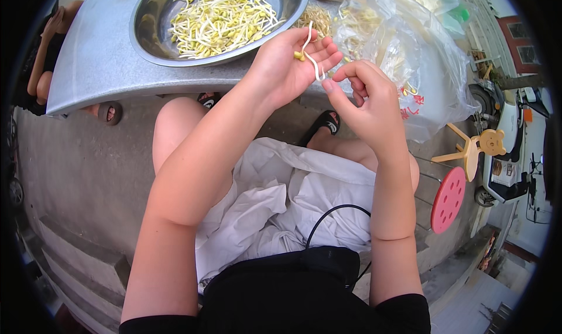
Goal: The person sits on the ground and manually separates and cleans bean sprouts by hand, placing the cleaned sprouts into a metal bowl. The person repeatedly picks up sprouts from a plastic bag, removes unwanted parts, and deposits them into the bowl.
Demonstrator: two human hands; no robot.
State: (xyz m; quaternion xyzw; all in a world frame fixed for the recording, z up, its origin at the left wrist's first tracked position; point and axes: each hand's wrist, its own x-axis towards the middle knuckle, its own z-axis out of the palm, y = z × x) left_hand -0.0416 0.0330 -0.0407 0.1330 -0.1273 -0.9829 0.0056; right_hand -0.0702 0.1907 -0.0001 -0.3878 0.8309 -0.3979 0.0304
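My left hand [293, 68] is turned palm up, with its fingers loosely curled. A soybean sprout [312, 61] with a long white stem and yellow head lies across that palm and fingers. The white root end hangs by the palm's edge, with a short white tip beside it. Close to that end is my right hand [366, 94]; its thumb and index finger are slightly apart, and I see nothing between them. Behind my left wrist, a steel basin [151, 48] holds a heap of yellow-headed soybean sprouts [224, 22].
Clear plastic bags [395, 40] with sprouts inside spread over the metal table [96, 57]. A pile of thin brownish trimmings [317, 18] sits beside the basin. Another person's arm [37, 66] shows at far left. A pink stool [448, 200] and a wooden bear chair [472, 154] stand at right.
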